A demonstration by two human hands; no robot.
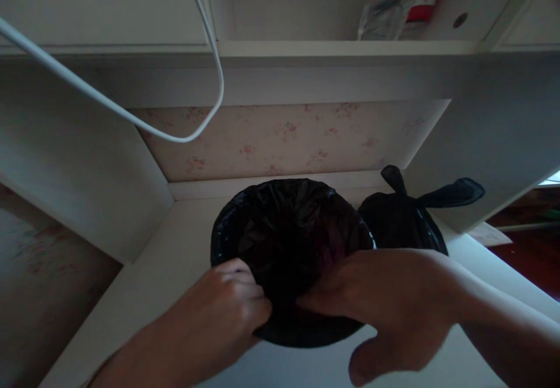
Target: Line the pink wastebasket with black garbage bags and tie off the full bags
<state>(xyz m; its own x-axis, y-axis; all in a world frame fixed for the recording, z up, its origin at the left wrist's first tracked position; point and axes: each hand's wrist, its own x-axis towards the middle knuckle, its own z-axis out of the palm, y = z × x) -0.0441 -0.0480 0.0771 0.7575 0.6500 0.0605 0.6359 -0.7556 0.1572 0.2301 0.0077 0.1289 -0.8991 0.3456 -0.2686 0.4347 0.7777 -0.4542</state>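
Observation:
A round bin lined with a black trash bag [280, 213] stands in front of me on a white surface, its mouth facing up and the bag folded over the rim. My left hand [238, 300] is closed on the bag at the near left of the rim. Fingers of my right hand [385, 300] reach over the near right rim into the bag's mouth, stretched out, with the thumb apart outside. Its fingertips are dim against the dark lining. The bin's own wall is hidden by the bag.
A tied black trash bag [398, 219] with two upright loops sits behind the bin at the right. A white cable [175, 138] hangs in a loop at upper left. The shelf [345, 48] above holds a red-labelled bottle [424, 3]. White side panels [490, 125] flank the space.

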